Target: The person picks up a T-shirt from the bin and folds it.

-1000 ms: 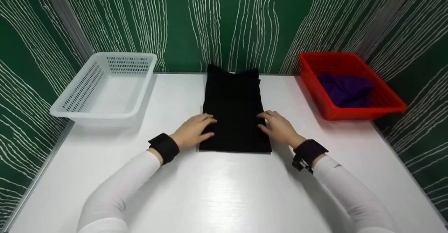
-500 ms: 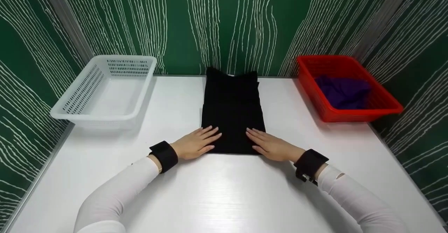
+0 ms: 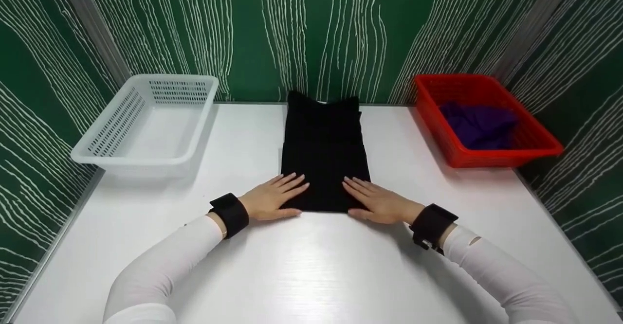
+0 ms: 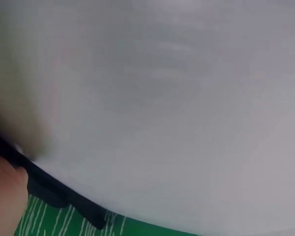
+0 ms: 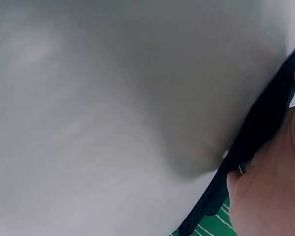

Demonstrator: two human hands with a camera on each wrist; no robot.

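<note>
A folded black garment (image 3: pixel 325 153) lies lengthwise on the white table, its far end reaching the back wall. On its near left corner rests my left hand (image 3: pixel 270 198), fingers straight and thumb at the near edge. My right hand (image 3: pixel 377 201) mirrors it on the near right corner, also with straight fingers. In the left wrist view, part of the left hand (image 4: pixel 6 196) shows beside the dark cloth (image 4: pixel 54 187). The right wrist view has the right hand (image 5: pixel 270 189) next to the cloth's edge (image 5: pixel 268 118). Most fingers are hidden in both wrist views.
A white plastic basket (image 3: pixel 129 161) stands at the left on the table (image 3: pixel 306 265). At the right is a red basket (image 3: pixel 506 158) holding a crumpled purple cloth (image 3: pixel 479 124). Green walls with white lines (image 3: pixel 321 37) close off the back and sides.
Both hands have moved from the garment's sides toward its near corners and flattened onto it. Since half a second ago, the thumbs have spread down to the near edge.
</note>
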